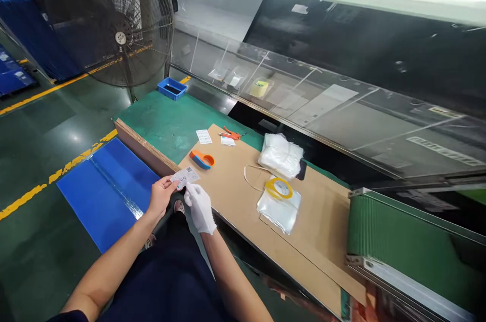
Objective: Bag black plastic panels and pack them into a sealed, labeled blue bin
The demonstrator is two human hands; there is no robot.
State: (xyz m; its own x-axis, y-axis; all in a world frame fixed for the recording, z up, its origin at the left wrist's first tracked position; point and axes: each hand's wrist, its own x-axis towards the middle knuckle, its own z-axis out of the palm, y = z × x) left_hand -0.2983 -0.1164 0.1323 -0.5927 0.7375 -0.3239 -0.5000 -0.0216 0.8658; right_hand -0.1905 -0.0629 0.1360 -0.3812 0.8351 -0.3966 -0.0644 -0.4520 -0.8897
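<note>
Label card (pixel 185 177), pinched between both hands at the near edge of the cardboard sheet (pixel 243 195).

Head view: I judge it light, thin and bendy, best held by its edges so the print stays clean. My bare left hand (pixel 161 195) grips its left end between thumb and fingers; my white-gloved right hand (pixel 200 206) is closed under its right corner. It is a small white rectangle with a square code and dark print. An orange-and-blue tape dispenser (pixel 202 159) lies just beyond.
</note>
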